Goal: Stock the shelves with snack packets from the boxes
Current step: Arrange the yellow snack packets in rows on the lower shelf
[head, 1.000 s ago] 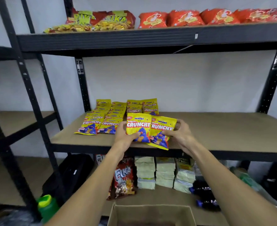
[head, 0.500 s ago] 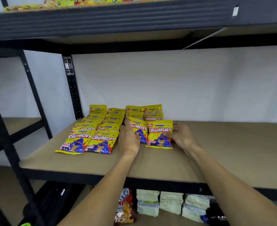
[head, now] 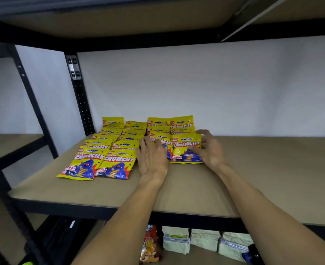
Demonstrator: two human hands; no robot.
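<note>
Yellow packets [head: 117, 161] lie flat in overlapping rows on the left part of a brown board shelf [head: 263, 178], running from near the front back to the white wall [head: 215, 83]. The shelf sits in a black metal rack whose perforated post [head: 79, 96] stands at the back left.

At the front of the two right-hand rows, side by side, lie a left packet [head: 163, 141] and a right packet [head: 184, 150]. The left hand [head: 152, 159] rests flat on the left packet with straight fingers, covering its lower half. The right hand [head: 210, 150] holds the right packet at its right edge, thumb on the face and fingers curled at the upper corner.

The underside of another shelf [head: 119, 18] spans the top of the view. Below, pale packs [head: 203, 240] and a red bag [head: 150, 243] are partly cut off by the shelf edge, and dark things at lower left are too blurred to make out.
</note>
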